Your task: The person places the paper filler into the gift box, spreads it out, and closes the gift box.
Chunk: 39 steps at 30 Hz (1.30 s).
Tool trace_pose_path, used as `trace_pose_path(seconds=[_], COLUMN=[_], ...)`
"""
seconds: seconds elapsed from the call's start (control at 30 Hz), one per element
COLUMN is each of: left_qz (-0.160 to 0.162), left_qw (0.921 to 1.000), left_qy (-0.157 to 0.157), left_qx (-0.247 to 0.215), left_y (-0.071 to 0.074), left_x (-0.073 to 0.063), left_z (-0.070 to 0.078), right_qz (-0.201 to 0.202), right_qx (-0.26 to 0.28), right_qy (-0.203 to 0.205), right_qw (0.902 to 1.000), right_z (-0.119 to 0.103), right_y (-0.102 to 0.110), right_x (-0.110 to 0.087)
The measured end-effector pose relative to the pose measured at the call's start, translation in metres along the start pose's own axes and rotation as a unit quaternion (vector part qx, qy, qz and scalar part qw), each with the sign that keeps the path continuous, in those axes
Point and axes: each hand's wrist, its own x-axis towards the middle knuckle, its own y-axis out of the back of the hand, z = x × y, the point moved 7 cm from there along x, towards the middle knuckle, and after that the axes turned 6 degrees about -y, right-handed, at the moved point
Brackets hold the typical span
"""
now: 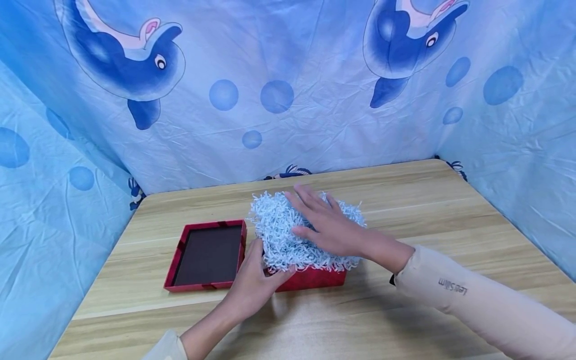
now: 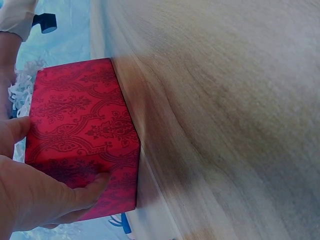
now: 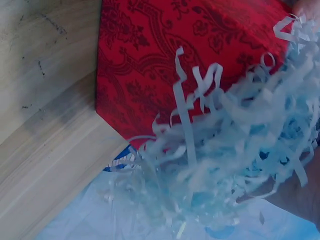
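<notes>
A red patterned gift box (image 1: 317, 280) stands on the wooden table, heaped with pale blue shredded paper (image 1: 281, 230) that spills over its rim. My left hand (image 1: 254, 285) holds the box at its near left corner. In the left wrist view its fingers (image 2: 95, 192) lie on one side wall while the thumb is at the top edge. My right hand (image 1: 333, 230) rests palm down on the heap, fingers spread. Curly strips (image 3: 225, 135) hang over the box wall in the right wrist view, hiding most of that hand.
Left of the box lies a red lid (image 1: 209, 255), its dark inside facing up. The wooden table (image 1: 427, 215) reaches back to a blue curtain (image 1: 315, 135) printed with dolphins, which also hangs at both sides.
</notes>
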Motion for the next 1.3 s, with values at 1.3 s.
trace_pose_path(seconds=[1.3], left_qz=[-0.015], left_qw=[0.9984], left_qy=[0.054], left_qx=[0.006], left_y=[0.001], left_x=[-0.004], left_z=[-0.008], right_qz=[-0.091], right_qx=[-0.128], right_qy=[-0.032], right_qw=[0.9871], right_z=[-0.013], right_y=[-0.024], right_x=[0.003])
